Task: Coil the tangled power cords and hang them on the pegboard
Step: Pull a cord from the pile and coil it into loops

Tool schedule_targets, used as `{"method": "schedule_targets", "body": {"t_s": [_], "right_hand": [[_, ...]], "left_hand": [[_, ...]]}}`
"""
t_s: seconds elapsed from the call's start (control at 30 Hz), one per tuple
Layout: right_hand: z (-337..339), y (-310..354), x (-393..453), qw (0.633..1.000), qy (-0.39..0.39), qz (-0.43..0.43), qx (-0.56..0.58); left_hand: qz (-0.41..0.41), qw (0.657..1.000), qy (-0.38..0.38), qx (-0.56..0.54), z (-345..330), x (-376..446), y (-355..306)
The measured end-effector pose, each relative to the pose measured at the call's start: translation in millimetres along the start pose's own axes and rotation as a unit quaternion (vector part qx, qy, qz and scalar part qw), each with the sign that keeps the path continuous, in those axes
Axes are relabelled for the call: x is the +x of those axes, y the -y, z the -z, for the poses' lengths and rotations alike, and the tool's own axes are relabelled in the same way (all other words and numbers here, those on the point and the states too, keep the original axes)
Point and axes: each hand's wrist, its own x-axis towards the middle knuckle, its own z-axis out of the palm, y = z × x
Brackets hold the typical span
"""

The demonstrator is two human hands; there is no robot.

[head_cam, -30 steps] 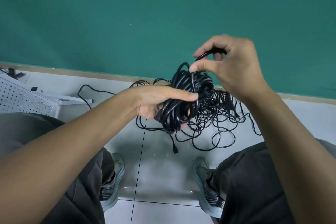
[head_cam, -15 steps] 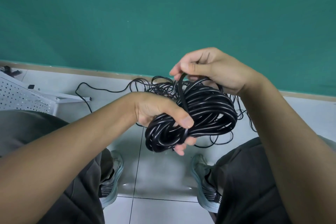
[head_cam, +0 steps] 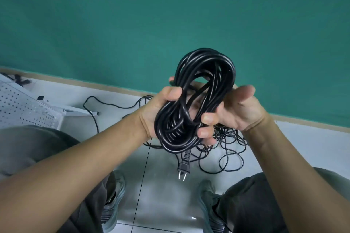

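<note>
While the pegboard (head_cam: 20, 108) lies flat on the floor left of the coiled cord (head_cam: 197, 96), loose cords (head_cam: 227, 145) sprawl beneath the coil. Left hand (head_cam: 161, 108) wraps the coil's lower loops; right hand (head_cam: 236, 109), fingers curled, grips its right side. Plug (head_cam: 184, 167) dangles below. Good practice: keep loops bunched, tuck the plug before hanging.
</note>
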Motion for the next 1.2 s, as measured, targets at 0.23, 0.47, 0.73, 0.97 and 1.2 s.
{"method": "schedule_targets", "body": {"t_s": [0.23, 0.47, 0.73, 0.97, 1.2], "right_hand": [[6, 11, -11, 0.987, -0.115, 0.046, -0.098], [1, 9, -13, 0.926, -0.277, 0.074, -0.245], [-6, 12, -12, 0.884, -0.351, 0.069, -0.301], [-1, 17, -15, 0.853, -0.383, 0.057, -0.35], [-3, 17, -14, 0.817, -0.4, 0.064, -0.41]], "left_hand": [[-0.034, 0.992, 0.125, -0.007, -2, 4, -3], [-0.026, 0.991, 0.127, -0.028, 8, 6, -11], [-0.038, 0.995, 0.095, -0.022, 8, 6, -14], [-0.037, 0.998, -0.03, 0.041, 11, 6, -16], [-0.042, 0.986, -0.109, 0.123, 7, 2, -24]]}}
